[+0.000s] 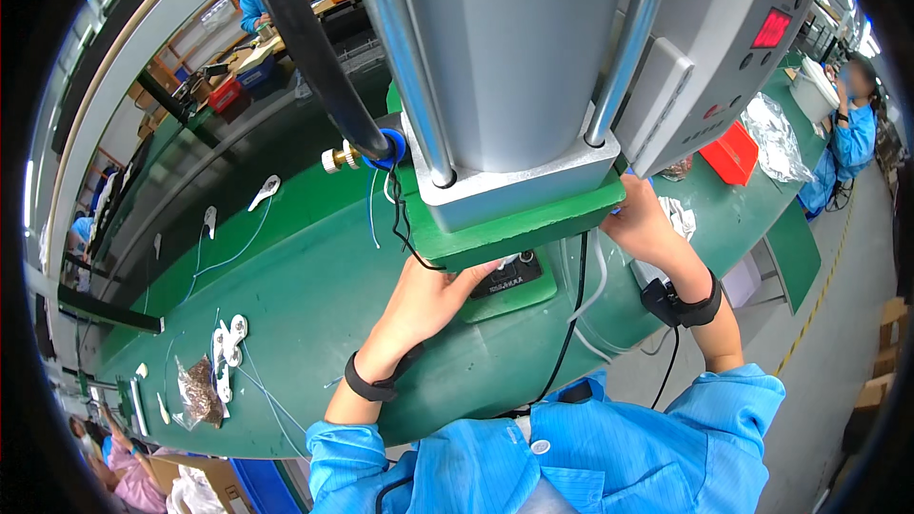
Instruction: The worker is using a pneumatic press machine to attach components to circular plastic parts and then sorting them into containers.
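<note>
A bench press with a grey cylinder body [519, 48] and a green-edged plate [524, 228] stands right in front of me. My left hand [426, 303] reaches under the plate's left front edge, its thumb stretched toward a small white piece [507, 265] above the black-topped base [509, 278]. The plate hides its other fingers, so a grip cannot be made out. At the plate's right side is my right hand [645, 224]; its fingers disappear behind the press. Both wrists wear black bands. A grey control box [728, 67] with red displays is mounted on the press's right.
White plastic parts with blue cords [228, 343] and a bag of small brown pieces [200, 390] lie left on the green bench [314, 324]. A red tray [731, 154] and clear plastic bag [776, 138] lie right. Black cable [578, 305] hangs before me. Co-workers sit nearby.
</note>
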The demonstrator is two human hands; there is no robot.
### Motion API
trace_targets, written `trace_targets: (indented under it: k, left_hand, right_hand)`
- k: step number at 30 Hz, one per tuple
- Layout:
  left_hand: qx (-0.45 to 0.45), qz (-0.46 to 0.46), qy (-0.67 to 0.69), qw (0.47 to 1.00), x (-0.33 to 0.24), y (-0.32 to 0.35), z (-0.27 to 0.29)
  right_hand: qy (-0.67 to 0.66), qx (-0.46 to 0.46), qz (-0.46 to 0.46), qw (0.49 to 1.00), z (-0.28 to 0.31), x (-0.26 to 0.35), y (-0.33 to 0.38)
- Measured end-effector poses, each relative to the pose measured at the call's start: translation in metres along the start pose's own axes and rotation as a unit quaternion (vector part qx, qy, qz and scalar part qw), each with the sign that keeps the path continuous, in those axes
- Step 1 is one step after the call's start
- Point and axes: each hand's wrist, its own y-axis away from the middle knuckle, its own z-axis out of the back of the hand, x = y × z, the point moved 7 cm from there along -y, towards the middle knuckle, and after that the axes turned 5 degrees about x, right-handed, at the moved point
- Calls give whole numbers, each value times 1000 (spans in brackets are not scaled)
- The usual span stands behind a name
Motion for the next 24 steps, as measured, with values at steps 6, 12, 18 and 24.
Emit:
trace_targets:
  k: [6, 12, 18, 24]
  left_hand:
    - [12, 6, -86, 996, -1, 0, 2]
    - [27, 15, -120, 992, 3, -8, 5]
    - [11, 12, -75, 997, 5, -9, 3]
    - [13, 20, -42, 999, 8, -8, 1]
  right_hand:
    - [-19, 18, 36, 999, -7, 3, 0]
    - [-104, 53, 68, 991, -24, 23, -14]
    - [-85, 127, 23, 988, -62, 1, -22]
    - [-52, 170, 32, 984, -81, -10, -20]
